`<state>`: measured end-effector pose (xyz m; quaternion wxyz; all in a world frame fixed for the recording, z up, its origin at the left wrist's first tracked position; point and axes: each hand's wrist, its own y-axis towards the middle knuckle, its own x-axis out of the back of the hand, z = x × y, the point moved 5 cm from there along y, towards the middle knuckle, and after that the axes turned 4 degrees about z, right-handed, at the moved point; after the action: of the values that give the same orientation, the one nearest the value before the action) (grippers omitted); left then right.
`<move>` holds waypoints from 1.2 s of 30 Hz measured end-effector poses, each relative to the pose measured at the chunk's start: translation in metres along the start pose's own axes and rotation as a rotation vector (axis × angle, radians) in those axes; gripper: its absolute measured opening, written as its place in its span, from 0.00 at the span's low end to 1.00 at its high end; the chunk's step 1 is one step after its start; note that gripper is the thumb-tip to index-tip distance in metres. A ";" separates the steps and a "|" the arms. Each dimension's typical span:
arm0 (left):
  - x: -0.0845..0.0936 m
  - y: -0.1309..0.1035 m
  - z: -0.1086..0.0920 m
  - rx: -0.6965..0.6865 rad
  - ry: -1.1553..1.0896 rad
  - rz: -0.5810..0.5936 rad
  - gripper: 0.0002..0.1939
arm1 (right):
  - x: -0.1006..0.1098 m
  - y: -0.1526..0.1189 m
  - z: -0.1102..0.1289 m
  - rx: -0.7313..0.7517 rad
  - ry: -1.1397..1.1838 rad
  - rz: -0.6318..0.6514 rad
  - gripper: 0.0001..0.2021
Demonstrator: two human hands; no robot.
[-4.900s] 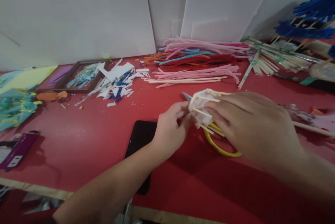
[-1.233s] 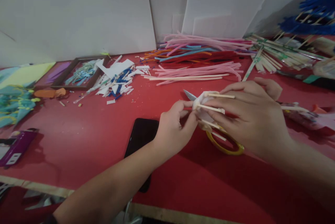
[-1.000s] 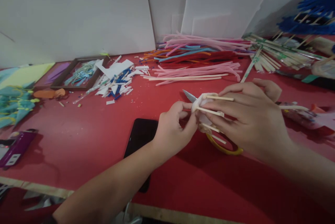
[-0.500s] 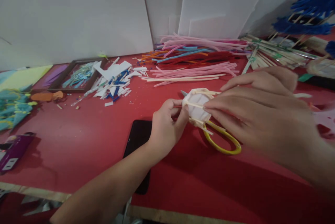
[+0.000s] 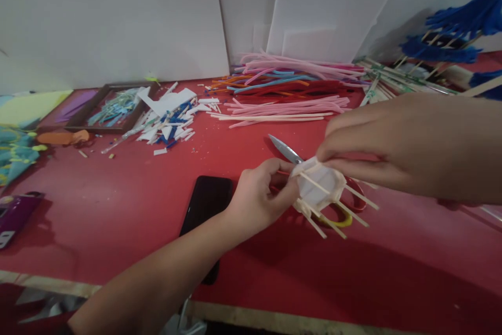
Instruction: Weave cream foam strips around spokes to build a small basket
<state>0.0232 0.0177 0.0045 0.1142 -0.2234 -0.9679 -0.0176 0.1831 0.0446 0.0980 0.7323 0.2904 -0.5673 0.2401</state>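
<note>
A small white paper piece with thin wooden sticks [image 5: 319, 186] is held tilted above the red table, several sticks pointing out to the lower right. My left hand [image 5: 262, 191] pinches its left edge between thumb and fingers. At its upper edge, the closed fingertips of my right hand [image 5: 376, 147] touch it; what they grip there is hidden. Under the piece lie scissors [image 5: 285, 148], their blade pointing to the upper left and their yellow and red handles partly covered. A black phone [image 5: 206, 201] lies beside my left wrist.
Pipe cleaners [image 5: 290, 105] in pink, red and blue lie at the back. Paper scraps [image 5: 170, 107] and a brown frame [image 5: 107, 128] are left of them. Wooden sticks [image 5: 386, 73] and a blue fringed model [image 5: 443, 47] stand at the right. A purple device [image 5: 21, 217] sits far left.
The paper-and-stick piece has shifted right and turned, so its sticks now point to the lower right. My right hand has moved to its upper edge. More of the scissors' blade shows.
</note>
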 end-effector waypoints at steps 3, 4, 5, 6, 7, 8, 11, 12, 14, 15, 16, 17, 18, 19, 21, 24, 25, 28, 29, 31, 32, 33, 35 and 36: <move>-0.001 0.000 0.001 0.013 -0.071 0.051 0.08 | -0.017 0.014 0.012 0.086 -0.030 0.354 0.11; -0.001 0.000 0.002 0.020 -0.098 0.066 0.08 | -0.019 0.017 0.014 0.071 -0.031 0.398 0.10; -0.002 0.000 0.003 0.027 -0.124 0.080 0.08 | -0.020 0.020 0.015 0.062 -0.020 0.428 0.09; -0.002 0.001 0.004 0.031 -0.145 0.094 0.08 | -0.022 0.022 0.016 0.060 -0.006 0.443 0.09; -0.003 0.001 0.005 0.031 -0.158 0.107 0.08 | -0.023 0.023 0.017 0.059 0.008 0.448 0.10; -0.003 0.002 0.006 0.030 -0.163 0.119 0.08 | -0.024 0.023 0.016 0.057 0.025 0.453 0.10; -0.005 0.004 0.009 0.036 -0.168 0.173 0.08 | -0.031 0.020 0.011 0.036 0.115 0.498 0.11; -0.005 0.005 0.010 0.046 -0.178 0.182 0.09 | -0.034 0.018 0.009 0.017 0.161 0.515 0.11; -0.004 0.007 0.011 0.081 -0.214 0.174 0.12 | -0.039 0.015 0.003 -0.039 0.276 0.528 0.12; -0.002 0.008 0.012 0.100 -0.243 0.156 0.14 | -0.041 0.013 -0.001 -0.074 0.337 0.524 0.12; 0.000 0.010 0.012 0.116 -0.280 0.134 0.16 | -0.042 0.011 -0.004 -0.114 0.399 0.511 0.11; 0.003 0.011 0.012 0.128 -0.327 0.111 0.17 | -0.044 0.009 -0.007 -0.157 0.464 0.494 0.11; 0.005 0.013 0.012 0.133 -0.384 0.086 0.18 | -0.045 0.006 -0.010 -0.200 0.533 0.476 0.12; 0.007 0.014 0.012 0.132 -0.445 0.057 0.19 | -0.047 0.003 -0.012 -0.241 0.605 0.463 0.13; 0.012 0.017 0.013 0.112 -0.558 -0.002 0.20 | -0.051 -0.003 -0.012 -0.321 0.744 0.443 0.15; 0.016 0.019 0.015 0.092 -0.657 -0.071 0.18 | -0.057 -0.012 -0.009 -0.445 0.923 0.395 0.18; 0.017 0.020 0.016 0.102 -0.670 -0.089 0.17 | -0.058 -0.015 -0.007 -0.491 0.979 0.360 0.19; 0.018 0.019 0.017 0.171 -0.656 -0.140 0.13 | -0.065 -0.023 -0.003 -0.620 1.148 0.284 0.22; 0.019 0.019 0.017 0.200 -0.642 -0.164 0.12 | -0.067 -0.026 -0.001 -0.655 1.201 0.273 0.23; 0.021 0.018 0.018 0.257 -0.633 -0.224 0.12 | -0.073 -0.031 0.002 -0.709 1.293 0.245 0.25; 0.023 0.017 0.018 0.281 -0.639 -0.254 0.13 | -0.075 -0.033 0.002 -0.730 1.328 0.218 0.25; 0.024 0.017 0.019 0.297 -0.649 -0.277 0.14 | -0.076 -0.035 0.003 -0.745 1.355 0.184 0.25; 0.025 0.017 0.020 0.299 -0.645 -0.311 0.16 | -0.078 -0.038 0.004 -0.761 1.392 0.113 0.24; 0.026 0.017 0.020 0.292 -0.628 -0.319 0.16 | -0.079 -0.039 0.005 -0.771 1.408 0.086 0.23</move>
<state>0.0036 0.0459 -0.0096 -0.1618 -0.0456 -0.9706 0.1723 0.1870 0.0116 0.0165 0.9569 -0.2245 -0.0258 0.1823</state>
